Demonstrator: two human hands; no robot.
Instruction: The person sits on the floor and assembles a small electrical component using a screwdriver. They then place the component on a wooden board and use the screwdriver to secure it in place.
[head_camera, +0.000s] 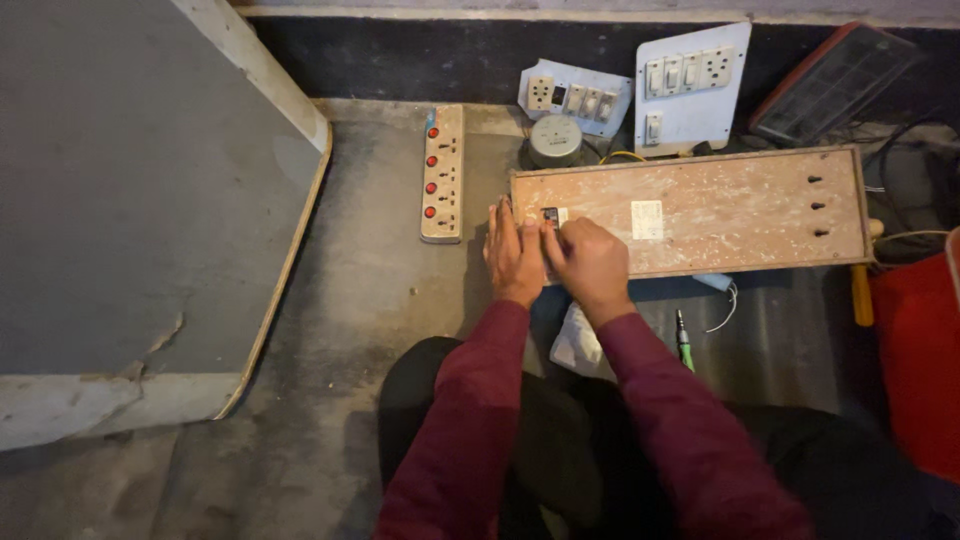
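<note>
- Left hand (514, 256) lay flat, fingers extended, on the long speckled wooden board (720, 210);
- Right hand (592, 262), fingers curled, pinched a small dark rectangular component (549, 214) at the board's left end.

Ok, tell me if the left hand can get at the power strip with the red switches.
Probably yes. The left hand rests on the wooden board's left end, and the power strip lies just beyond it on bare floor, with nothing between them.

Speckled pale wooden board (700, 215), maroon sleeves (640, 420), beige power strip (442, 175) with 4 red switches
</note>
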